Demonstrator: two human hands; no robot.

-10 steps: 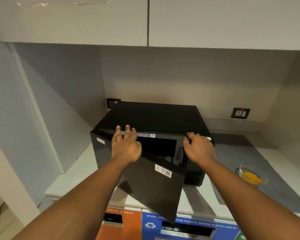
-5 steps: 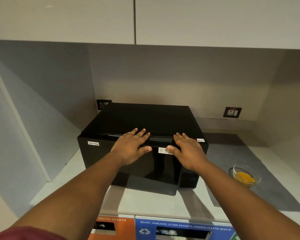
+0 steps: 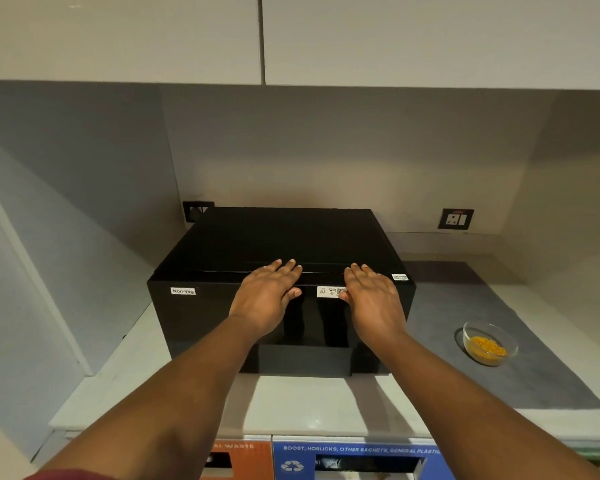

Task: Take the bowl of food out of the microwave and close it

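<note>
A black microwave (image 3: pixel 278 244) stands on the white counter with its door flush against the front. My left hand (image 3: pixel 267 296) lies flat on the upper middle of the door, fingers spread over the top edge. My right hand (image 3: pixel 371 299) presses flat beside it, next to a small white sticker. Neither hand holds anything. A glass bowl of yellow food (image 3: pixel 488 342) sits on a grey mat (image 3: pixel 520 386) to the right of the microwave, apart from both hands.
White cabinets (image 3: pixel 291 36) hang overhead. A wall socket (image 3: pixel 456 219) is at the back right. Side walls close in on the left and right. Orange and blue waste-bin labels (image 3: pixel 354 450) run below the counter's front edge.
One second ago the door hung open with both hands on it. It has swung shut against the microwave, and both hands now rest flat on its front.
</note>
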